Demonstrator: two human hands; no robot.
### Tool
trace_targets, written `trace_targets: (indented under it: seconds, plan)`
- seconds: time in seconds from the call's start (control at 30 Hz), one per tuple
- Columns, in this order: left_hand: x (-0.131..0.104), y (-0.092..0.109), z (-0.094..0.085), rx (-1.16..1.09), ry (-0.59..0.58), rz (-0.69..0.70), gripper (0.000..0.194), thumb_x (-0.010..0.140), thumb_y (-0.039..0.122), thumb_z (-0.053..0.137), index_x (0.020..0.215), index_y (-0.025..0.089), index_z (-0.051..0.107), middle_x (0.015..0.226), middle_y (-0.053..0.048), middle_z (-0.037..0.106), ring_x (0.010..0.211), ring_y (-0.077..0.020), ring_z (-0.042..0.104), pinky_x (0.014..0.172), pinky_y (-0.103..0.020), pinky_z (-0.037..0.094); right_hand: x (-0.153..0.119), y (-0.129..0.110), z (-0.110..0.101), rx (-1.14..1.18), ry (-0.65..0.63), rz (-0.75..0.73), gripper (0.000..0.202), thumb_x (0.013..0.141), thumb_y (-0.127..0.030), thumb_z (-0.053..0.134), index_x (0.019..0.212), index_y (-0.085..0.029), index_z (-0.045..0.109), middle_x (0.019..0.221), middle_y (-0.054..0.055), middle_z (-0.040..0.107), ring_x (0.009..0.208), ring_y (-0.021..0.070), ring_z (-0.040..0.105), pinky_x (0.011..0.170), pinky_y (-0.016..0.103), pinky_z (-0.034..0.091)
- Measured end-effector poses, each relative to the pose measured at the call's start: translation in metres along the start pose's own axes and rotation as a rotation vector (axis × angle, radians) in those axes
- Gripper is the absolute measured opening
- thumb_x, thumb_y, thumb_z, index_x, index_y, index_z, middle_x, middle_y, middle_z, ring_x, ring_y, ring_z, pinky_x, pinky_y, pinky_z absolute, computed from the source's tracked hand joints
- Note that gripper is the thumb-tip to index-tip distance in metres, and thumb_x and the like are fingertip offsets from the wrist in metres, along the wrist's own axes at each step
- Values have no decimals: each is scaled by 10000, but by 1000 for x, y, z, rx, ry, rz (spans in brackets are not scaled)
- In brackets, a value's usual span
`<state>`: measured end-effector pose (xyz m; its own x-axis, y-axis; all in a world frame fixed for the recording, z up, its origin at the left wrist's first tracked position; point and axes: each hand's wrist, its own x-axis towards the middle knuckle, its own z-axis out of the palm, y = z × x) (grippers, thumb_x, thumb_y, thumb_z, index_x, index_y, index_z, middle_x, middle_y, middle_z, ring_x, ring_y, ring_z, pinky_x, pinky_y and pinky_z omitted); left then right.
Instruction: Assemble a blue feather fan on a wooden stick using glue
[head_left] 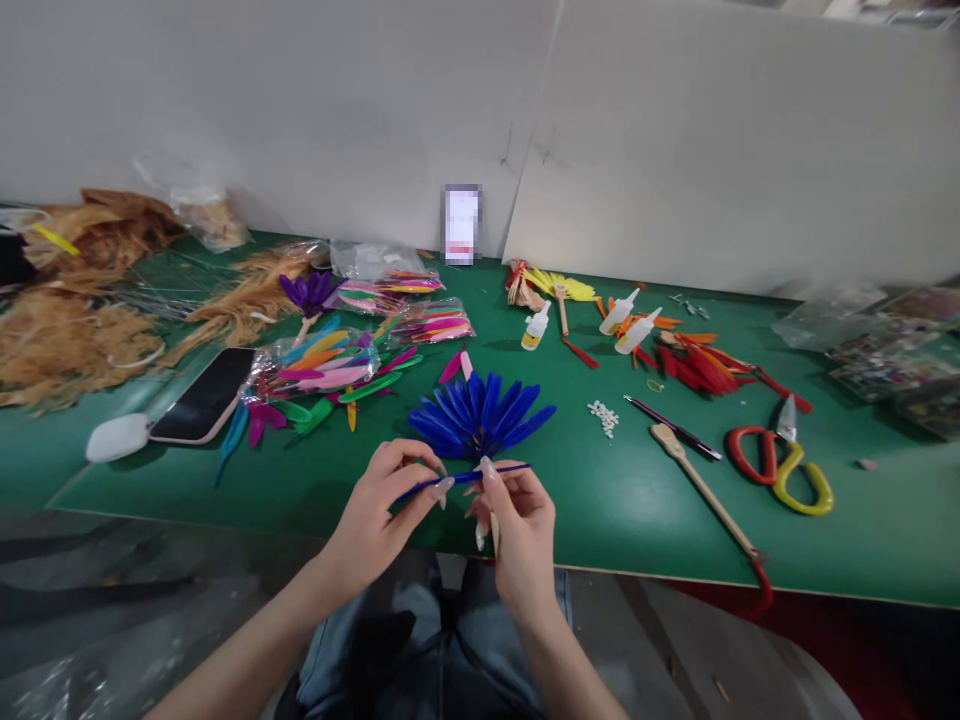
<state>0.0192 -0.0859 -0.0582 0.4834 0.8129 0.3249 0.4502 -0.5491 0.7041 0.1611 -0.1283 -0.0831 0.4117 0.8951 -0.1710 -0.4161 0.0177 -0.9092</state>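
Note:
A fan of blue feathers (480,410) spreads out in front of my hands near the table's front edge. Between both hands lies a single narrow blue feather (466,478), held roughly level just below the fan's base. My left hand (394,495) pinches its left part between thumb and fingers. With thumb and forefinger, my right hand (517,510) grips the feather farther right. A pale wooden handle (495,535) shows under the right fingers, below the fan; how firmly they hold it is hidden.
Bagged coloured feathers (322,365), a phone (204,395) and a white case (118,438) lie left. Glue bottles (535,328), white beads (603,419), a pen (675,428), a wooden stick (709,490) and scissors (784,455) lie right. Another phone (461,225) leans against the wall.

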Motion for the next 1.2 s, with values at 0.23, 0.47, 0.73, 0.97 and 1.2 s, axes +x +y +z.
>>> trace_targets:
  seconds: [0.23,0.47,0.73,0.97,1.2]
  plan:
    - [43,-33,-35,-226,122,-309,262,880,358,471,787,176,635,905,-43,595,747,-155,571,737,-296,475,-3,-8,-40,-547,-191,-205,173,811,-331,650,904,-185,649,761,27,678,545,124,614,499,249,540]
    - [84,-80,-44,-335,194,-374,234,769,401,611,703,185,670,777,-29,631,712,-159,572,659,-271,468,10,-5,-64,-1292,-321,-826,432,894,-282,543,1317,-207,496,1490,144,308,1386,334,249,1064,582,321]
    - [47,-74,-15,-667,267,-595,277,775,427,659,878,170,668,728,-21,642,783,-215,661,694,-334,559,38,5,-41,-1551,-504,-794,656,914,-540,388,1461,-196,272,1560,117,130,1430,305,105,1111,563,214]
    - [14,-71,-11,-790,401,-625,221,817,414,635,924,221,638,747,39,558,829,-140,621,958,-426,502,44,8,-40,-1592,-578,-786,640,911,-572,359,1448,-228,307,1561,111,133,1429,308,115,1115,568,176]
    - [33,-69,-11,-796,260,-647,261,805,452,627,915,215,636,795,20,598,904,-168,616,986,-421,482,43,8,-41,-1581,-574,-789,598,923,-542,361,1448,-263,302,1560,109,135,1426,314,122,1098,583,199]
